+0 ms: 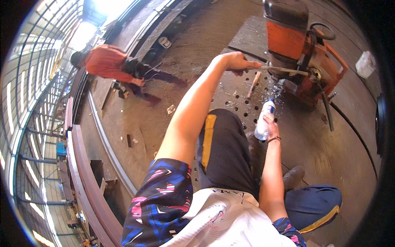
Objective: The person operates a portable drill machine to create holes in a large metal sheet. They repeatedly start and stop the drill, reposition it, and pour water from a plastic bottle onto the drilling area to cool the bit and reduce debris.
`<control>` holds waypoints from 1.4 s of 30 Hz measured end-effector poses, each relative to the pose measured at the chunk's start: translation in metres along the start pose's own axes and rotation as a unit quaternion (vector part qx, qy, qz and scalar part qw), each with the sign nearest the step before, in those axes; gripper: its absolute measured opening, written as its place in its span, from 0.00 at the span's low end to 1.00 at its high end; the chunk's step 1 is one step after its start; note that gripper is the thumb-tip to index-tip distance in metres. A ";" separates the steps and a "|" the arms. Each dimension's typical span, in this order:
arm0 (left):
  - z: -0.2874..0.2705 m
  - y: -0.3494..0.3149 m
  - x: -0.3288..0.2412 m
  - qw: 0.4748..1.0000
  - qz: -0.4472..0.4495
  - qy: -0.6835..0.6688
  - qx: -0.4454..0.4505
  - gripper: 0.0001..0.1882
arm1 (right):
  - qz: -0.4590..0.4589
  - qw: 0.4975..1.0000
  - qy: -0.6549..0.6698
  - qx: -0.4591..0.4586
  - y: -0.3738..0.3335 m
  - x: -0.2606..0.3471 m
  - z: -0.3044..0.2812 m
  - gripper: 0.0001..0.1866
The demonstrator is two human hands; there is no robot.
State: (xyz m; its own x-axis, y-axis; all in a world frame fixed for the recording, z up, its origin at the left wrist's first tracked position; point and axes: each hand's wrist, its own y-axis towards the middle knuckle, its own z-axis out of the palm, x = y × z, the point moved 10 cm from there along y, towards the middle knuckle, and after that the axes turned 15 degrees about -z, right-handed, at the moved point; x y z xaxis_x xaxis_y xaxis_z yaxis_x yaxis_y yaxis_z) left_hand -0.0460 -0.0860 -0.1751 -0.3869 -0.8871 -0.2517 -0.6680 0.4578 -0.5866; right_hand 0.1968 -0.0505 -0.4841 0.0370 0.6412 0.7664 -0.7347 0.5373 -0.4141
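An orange and black drilling machine (286, 39) stands on a steel plate (247, 41) pierced with many round holes. From its hub a metal feed lever (288, 70) reaches out to my left hand (238, 63), whose fingers are closed round the lever's end. Lower down, my right hand (270, 126) grips a clear plastic bottle (265, 113) with a blue top and label. The bottle is tilted, its top up toward the foot of the drill, where shiny metal shavings (280, 89) lie. The drill's cutting tip is hard to make out. Between both hands rests a thin wooden-looking stick (254, 85).
A second lever arm (327, 109) hangs from the hub. A black cable (356, 129) curves across the floor at right. A whitish plastic container (365, 64) stands far right. A person in orange (108, 61) bends over at left, near a white bucket (164, 42) and long steel beams (84, 173).
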 end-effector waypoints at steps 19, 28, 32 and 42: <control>0.004 0.004 0.000 0.999 0.014 -0.035 0.010 0.44 | 0.018 0.998 -0.016 -0.060 -0.006 -0.002 -0.007 0.20; 0.005 0.007 0.000 0.999 0.013 -0.034 0.017 0.44 | -0.016 0.998 -0.043 -0.037 -0.004 0.006 -0.003 0.19; 0.008 0.011 0.003 0.999 0.016 -0.044 0.028 0.43 | -0.011 0.998 -0.039 -0.050 -0.010 0.011 0.001 0.16; 0.003 0.000 -0.002 0.999 0.009 -0.044 0.006 0.44 | -0.014 0.998 -0.034 -0.051 -0.005 0.003 -0.005 0.15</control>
State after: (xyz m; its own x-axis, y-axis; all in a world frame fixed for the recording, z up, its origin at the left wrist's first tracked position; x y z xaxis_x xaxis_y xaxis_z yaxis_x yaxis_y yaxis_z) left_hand -0.0432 -0.0846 -0.1771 -0.3404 -0.8810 -0.3287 -0.6536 0.4730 -0.5908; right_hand 0.2044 -0.0485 -0.4820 0.0091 0.5882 0.8086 -0.6609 0.6104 -0.4366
